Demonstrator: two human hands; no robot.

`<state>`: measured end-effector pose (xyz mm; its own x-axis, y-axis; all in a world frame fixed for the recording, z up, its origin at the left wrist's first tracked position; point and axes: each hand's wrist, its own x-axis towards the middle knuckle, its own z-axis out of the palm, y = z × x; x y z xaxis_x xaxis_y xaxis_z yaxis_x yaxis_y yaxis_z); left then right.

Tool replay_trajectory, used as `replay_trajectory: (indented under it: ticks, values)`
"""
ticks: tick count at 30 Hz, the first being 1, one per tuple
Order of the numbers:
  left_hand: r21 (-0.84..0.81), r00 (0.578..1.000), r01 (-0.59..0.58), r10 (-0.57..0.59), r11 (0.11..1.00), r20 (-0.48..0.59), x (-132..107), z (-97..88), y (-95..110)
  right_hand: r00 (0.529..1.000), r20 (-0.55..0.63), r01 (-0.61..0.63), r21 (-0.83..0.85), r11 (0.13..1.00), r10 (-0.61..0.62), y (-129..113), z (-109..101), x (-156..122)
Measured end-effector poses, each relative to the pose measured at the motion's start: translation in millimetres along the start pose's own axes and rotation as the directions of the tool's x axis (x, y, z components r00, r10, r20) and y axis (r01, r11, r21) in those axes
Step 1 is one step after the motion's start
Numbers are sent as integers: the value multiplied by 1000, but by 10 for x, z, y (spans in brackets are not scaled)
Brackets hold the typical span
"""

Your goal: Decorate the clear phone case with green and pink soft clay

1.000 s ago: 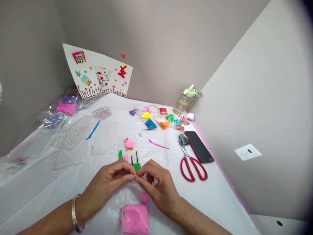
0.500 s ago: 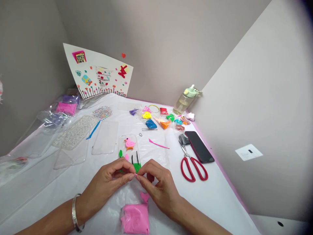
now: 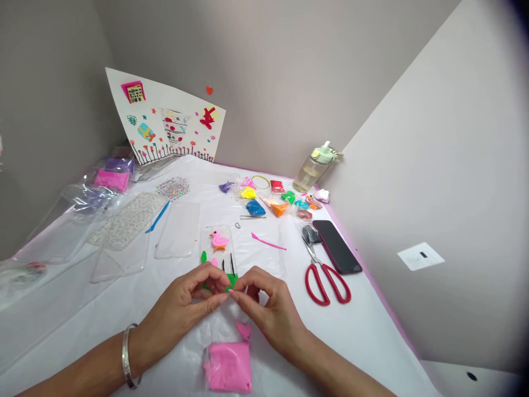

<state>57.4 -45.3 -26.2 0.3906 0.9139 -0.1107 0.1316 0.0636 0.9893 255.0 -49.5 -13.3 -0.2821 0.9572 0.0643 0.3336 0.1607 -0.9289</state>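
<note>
My left hand [image 3: 192,298] and my right hand [image 3: 268,300] meet fingertip to fingertip over the near end of a clear phone case [image 3: 204,237]. Both pinch a tiny piece of pink clay [image 3: 230,290], mostly hidden by the fingertips. On the case lie a pink clay duck [image 3: 219,241] with an orange beak and feet, a green clay leaf [image 3: 204,257], thin black clay strips [image 3: 232,264] and a green clay patch [image 3: 232,280]. Nearer to me, a bag of pink clay [image 3: 228,366] lies with a loose lump [image 3: 243,331] at its top.
Red-handled scissors [image 3: 317,275] and a phone [image 3: 336,246] lie at the right. Bagged coloured clays [image 3: 255,208] and a bottle [image 3: 312,170] stand farther back. Left are clear cases [image 3: 177,231], a blue tool [image 3: 157,216] and loose rhinestones [image 3: 173,188]. A pink tool [image 3: 268,241] lies beyond my right hand.
The fingertips have shifted slightly around the pink clay piece, and the left index finger is lifted a little. Otherwise the table looks the same, with a slight camera shift.
</note>
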Motion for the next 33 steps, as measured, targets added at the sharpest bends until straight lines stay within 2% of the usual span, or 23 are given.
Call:
replay_trajectory:
  ticks: [5,17,28,33]
  values:
    - [43,1000,-10,10,999,-2,-6,6,18,998,17,-68,114,991,67,2,-11,31]
    - [50,999,31,-32,998,19,4,-16,60,997,43,-63,83,995,60,9,1,12]
    - [78,1000,-6,5,997,13,5,14,55,997,48,-61,57,997,58,-19,12,18]
    - [183,999,24,-20,983,-25,41,-100,51,995,59,-77,49,996,74,-35,-58,43]
